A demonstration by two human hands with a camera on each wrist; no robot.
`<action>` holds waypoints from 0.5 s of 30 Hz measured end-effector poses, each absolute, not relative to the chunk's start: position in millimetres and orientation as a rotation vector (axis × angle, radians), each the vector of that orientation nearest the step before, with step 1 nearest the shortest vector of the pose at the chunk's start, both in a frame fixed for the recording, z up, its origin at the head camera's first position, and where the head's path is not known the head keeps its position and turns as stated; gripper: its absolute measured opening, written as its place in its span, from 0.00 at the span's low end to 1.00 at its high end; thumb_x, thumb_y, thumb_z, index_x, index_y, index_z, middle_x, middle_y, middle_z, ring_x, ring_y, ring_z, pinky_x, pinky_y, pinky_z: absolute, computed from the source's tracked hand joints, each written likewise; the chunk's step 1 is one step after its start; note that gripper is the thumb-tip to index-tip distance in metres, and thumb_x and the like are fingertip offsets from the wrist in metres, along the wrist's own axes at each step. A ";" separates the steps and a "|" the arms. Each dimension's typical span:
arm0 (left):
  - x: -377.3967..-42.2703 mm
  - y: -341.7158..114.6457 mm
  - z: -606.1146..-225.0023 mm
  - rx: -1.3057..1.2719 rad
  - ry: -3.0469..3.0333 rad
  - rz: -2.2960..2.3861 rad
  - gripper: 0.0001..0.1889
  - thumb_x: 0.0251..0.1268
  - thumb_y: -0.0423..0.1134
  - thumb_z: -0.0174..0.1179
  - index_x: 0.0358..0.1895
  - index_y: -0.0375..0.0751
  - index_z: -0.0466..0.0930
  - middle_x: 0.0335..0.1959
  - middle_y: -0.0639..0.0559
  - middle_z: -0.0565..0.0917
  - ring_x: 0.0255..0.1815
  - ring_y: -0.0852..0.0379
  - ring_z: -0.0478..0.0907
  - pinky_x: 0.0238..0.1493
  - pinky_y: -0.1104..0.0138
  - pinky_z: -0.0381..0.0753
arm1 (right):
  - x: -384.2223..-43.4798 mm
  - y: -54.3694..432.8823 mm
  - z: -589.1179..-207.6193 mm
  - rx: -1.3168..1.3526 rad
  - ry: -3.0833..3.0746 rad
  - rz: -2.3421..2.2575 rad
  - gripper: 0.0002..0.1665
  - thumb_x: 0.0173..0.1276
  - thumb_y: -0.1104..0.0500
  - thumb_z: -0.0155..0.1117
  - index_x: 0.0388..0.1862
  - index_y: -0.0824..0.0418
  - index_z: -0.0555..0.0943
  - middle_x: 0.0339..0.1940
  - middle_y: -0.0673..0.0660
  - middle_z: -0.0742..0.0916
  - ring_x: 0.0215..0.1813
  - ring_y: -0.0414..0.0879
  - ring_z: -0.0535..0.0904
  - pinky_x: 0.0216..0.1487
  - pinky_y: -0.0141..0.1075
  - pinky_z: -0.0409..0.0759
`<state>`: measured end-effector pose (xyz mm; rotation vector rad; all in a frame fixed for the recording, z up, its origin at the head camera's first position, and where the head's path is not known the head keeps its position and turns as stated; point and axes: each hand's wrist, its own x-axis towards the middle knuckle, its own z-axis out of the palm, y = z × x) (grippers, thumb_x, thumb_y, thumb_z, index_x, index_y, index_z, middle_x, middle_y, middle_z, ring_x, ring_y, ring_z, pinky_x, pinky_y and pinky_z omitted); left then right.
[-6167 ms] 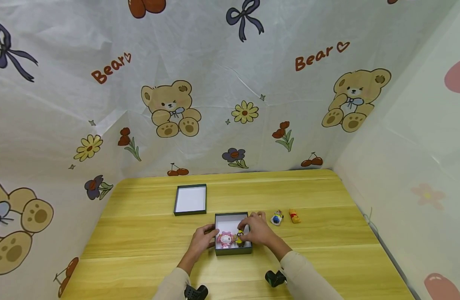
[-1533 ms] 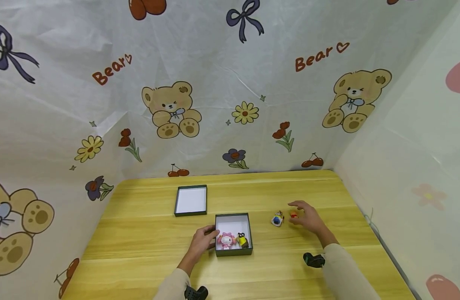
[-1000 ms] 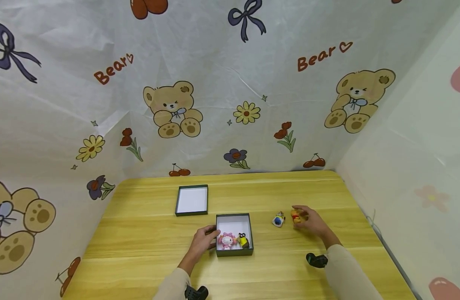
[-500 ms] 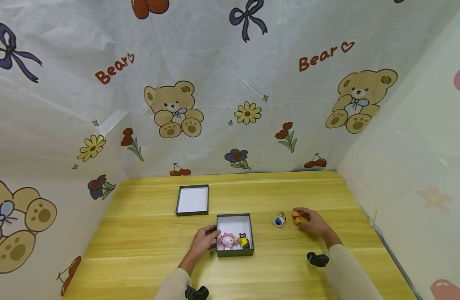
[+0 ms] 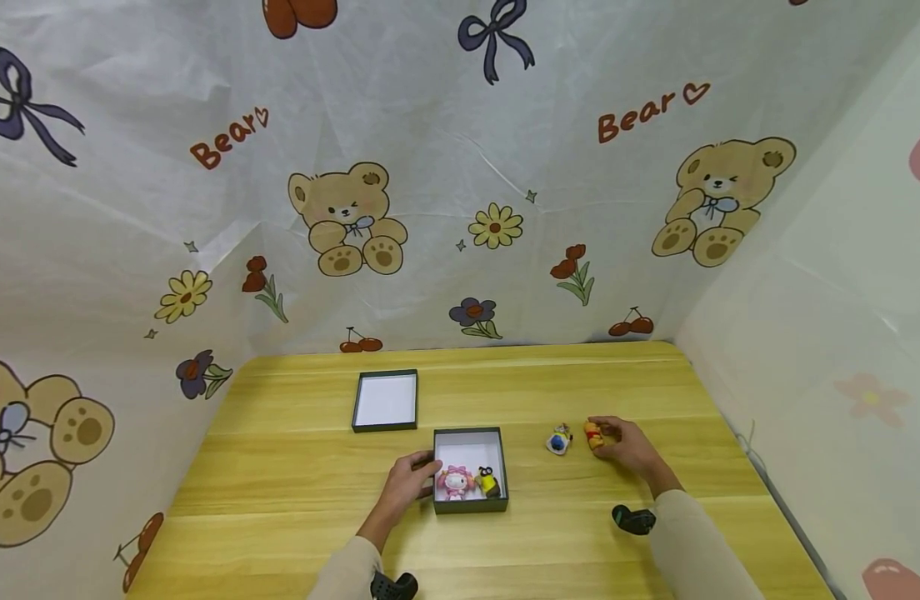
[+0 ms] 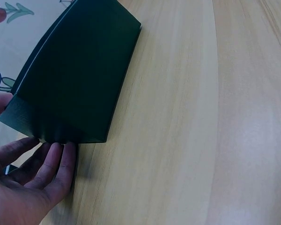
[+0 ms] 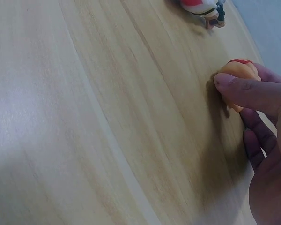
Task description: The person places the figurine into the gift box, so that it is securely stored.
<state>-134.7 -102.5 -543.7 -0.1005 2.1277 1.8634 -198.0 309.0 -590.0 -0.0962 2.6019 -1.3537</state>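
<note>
Holding a box point(image 5: 471, 506) and figurine point(image 5: 594, 436), both hands point(image 5: 631, 448) face "Bear" lettering point(image 5: 627, 122).

two sleeved arms point(image 5: 696, 542) reach forward, well apart
left hand point(image 5: 404, 481): thumb spread from lightly bent fingers; right hand point(image 5: 631, 448): thumb and forefinger pinching, other fingers curled

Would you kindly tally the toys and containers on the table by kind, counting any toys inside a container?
Toy figures: 4 (pink figure, yellow figure, multicoloured figure, orange figure)
Open box: 1
Shallow tray: 1
Total: 6
</note>
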 end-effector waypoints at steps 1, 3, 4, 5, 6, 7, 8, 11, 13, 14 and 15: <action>-135.0 -102.5 -544.4 -0.101 2.125 1.866 0.27 0.70 0.37 0.55 0.62 0.15 0.64 0.54 0.27 0.76 0.54 0.40 0.76 0.49 0.54 0.83 | -197.9 308.9 -590.0 -0.089 2.604 -1.360 0.32 0.57 0.69 0.71 0.62 0.69 0.74 0.55 0.68 0.78 0.54 0.60 0.73 0.54 0.50 0.75; -135.6 -102.4 -545.8 -0.120 2.109 1.871 0.27 0.70 0.36 0.55 0.62 0.16 0.64 0.54 0.28 0.76 0.55 0.40 0.76 0.50 0.54 0.82 | -197.4 308.8 -590.0 -0.080 2.614 -1.359 0.32 0.56 0.69 0.71 0.62 0.68 0.75 0.55 0.68 0.79 0.54 0.59 0.73 0.53 0.48 0.76; -136.4 -102.5 -548.3 -0.125 2.107 1.870 0.26 0.70 0.36 0.55 0.62 0.16 0.64 0.54 0.29 0.76 0.55 0.40 0.76 0.50 0.54 0.82 | -197.4 309.0 -590.0 -0.090 2.621 -1.350 0.32 0.57 0.69 0.71 0.62 0.69 0.75 0.55 0.68 0.79 0.53 0.59 0.73 0.52 0.47 0.77; -137.6 -102.7 -552.2 -0.128 2.107 1.869 0.26 0.70 0.35 0.55 0.62 0.16 0.65 0.54 0.29 0.76 0.55 0.40 0.76 0.49 0.54 0.83 | -197.2 309.0 -590.0 -0.094 2.626 -1.347 0.32 0.57 0.69 0.71 0.61 0.69 0.75 0.54 0.68 0.79 0.53 0.59 0.74 0.52 0.46 0.77; -139.2 -103.0 -557.4 -0.129 2.108 1.869 0.26 0.70 0.35 0.54 0.62 0.16 0.65 0.54 0.29 0.76 0.55 0.40 0.76 0.49 0.54 0.83 | -197.0 308.9 -590.0 -0.093 2.629 -1.348 0.32 0.56 0.69 0.71 0.61 0.69 0.75 0.54 0.68 0.79 0.52 0.59 0.74 0.51 0.45 0.77; -140.9 -103.4 -562.7 -0.131 2.108 1.870 0.26 0.70 0.35 0.54 0.62 0.16 0.65 0.54 0.29 0.76 0.55 0.40 0.76 0.49 0.54 0.83 | -196.9 308.5 -589.8 -0.083 2.630 -1.357 0.31 0.56 0.69 0.72 0.61 0.69 0.76 0.53 0.67 0.79 0.51 0.58 0.74 0.50 0.44 0.78; -142.5 -103.7 -567.9 -0.134 2.108 1.870 0.26 0.70 0.36 0.55 0.62 0.17 0.65 0.54 0.29 0.76 0.55 0.40 0.76 0.48 0.54 0.83 | -196.7 308.4 -589.5 -0.081 2.632 -1.361 0.32 0.56 0.69 0.72 0.60 0.69 0.76 0.53 0.67 0.80 0.51 0.58 0.74 0.49 0.43 0.78; -146.7 -104.7 -581.3 -0.139 2.114 1.868 0.27 0.70 0.38 0.55 0.63 0.18 0.65 0.55 0.30 0.76 0.55 0.41 0.76 0.48 0.55 0.83 | -195.8 307.6 -589.0 -0.066 2.620 -1.390 0.32 0.55 0.70 0.72 0.60 0.71 0.75 0.51 0.67 0.80 0.50 0.56 0.75 0.47 0.41 0.78; -148.1 -105.0 -585.7 -0.146 2.116 1.868 0.28 0.70 0.39 0.56 0.63 0.19 0.65 0.55 0.31 0.76 0.55 0.42 0.76 0.47 0.57 0.84 | -195.1 306.7 -588.1 -0.046 2.609 -1.414 0.32 0.54 0.71 0.72 0.60 0.71 0.75 0.50 0.66 0.81 0.48 0.55 0.75 0.46 0.39 0.78; -148.6 -105.2 -586.8 -0.148 2.119 1.867 0.28 0.70 0.39 0.56 0.63 0.19 0.65 0.55 0.31 0.76 0.55 0.43 0.76 0.47 0.57 0.84 | -194.7 306.3 -587.5 -0.042 2.601 -1.424 0.32 0.54 0.71 0.72 0.60 0.71 0.75 0.50 0.66 0.80 0.48 0.55 0.75 0.45 0.38 0.78; -148.7 -105.3 -587.2 -0.148 2.120 1.866 0.28 0.70 0.40 0.56 0.64 0.19 0.65 0.55 0.31 0.76 0.55 0.43 0.76 0.47 0.57 0.84 | -194.3 305.8 -586.9 -0.041 2.596 -1.432 0.32 0.54 0.71 0.72 0.60 0.72 0.75 0.49 0.66 0.80 0.47 0.54 0.74 0.44 0.37 0.77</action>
